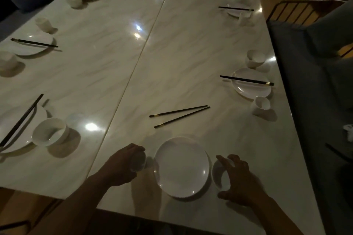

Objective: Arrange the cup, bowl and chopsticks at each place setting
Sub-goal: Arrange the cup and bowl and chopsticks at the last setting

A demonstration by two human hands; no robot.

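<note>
Head view: one cup, one bowl, two loose chopsticks

Your left hand [122, 167] curls its fingers round one small white cup [141, 164]. Your right hand [237, 179] arches over one small white bowl [219, 175], fingertips gripping its rim. One round white plate [181, 166] sits between them. Beyond it, two black gold-banded chopsticks [178, 110] lie splayed on the pale marble table [172, 53]. Seven other plates [252, 91] each carry chopsticks.

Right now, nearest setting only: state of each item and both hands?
left hand: curled round the cup
cup: held, left of the plate
right hand: fingers curled over the bowl
bowl: upright, right of the plate
plate: empty, flat on the table
chopsticks: loose, splayed, on the table beyond the plate
</note>
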